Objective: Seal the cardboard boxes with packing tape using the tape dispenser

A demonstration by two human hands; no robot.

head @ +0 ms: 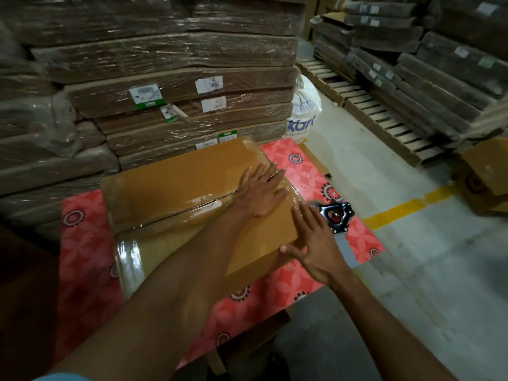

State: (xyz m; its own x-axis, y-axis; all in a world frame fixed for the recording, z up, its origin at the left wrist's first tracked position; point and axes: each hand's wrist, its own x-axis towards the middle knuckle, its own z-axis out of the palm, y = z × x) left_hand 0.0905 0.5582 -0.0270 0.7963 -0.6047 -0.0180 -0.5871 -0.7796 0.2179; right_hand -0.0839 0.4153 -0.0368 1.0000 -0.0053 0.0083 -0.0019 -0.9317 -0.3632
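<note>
A brown cardboard box (pixel 176 182) lies on a table with a red floral cover (pixel 308 171). Clear tape shines along its centre seam and down its near-left side. My left hand (pixel 264 191) lies flat with straight fingers on the right end of the seam. My right hand (pixel 316 243) is open, fingers spread, touching the box's near-right top edge. The tape dispenser (pixel 336 215), metal with a grey handle, lies on the cover just right of the box, behind my right hand's fingers. Neither hand holds it.
Shrink-wrapped stacks of flat cardboard (pixel 176 78) rise right behind the table. A white sack (pixel 305 111) stands at the stack's right. More stacks on pallets (pixel 412 86) line the right side. A yellow floor line (pixel 406 207) and another box (pixel 486 174) lie to the right.
</note>
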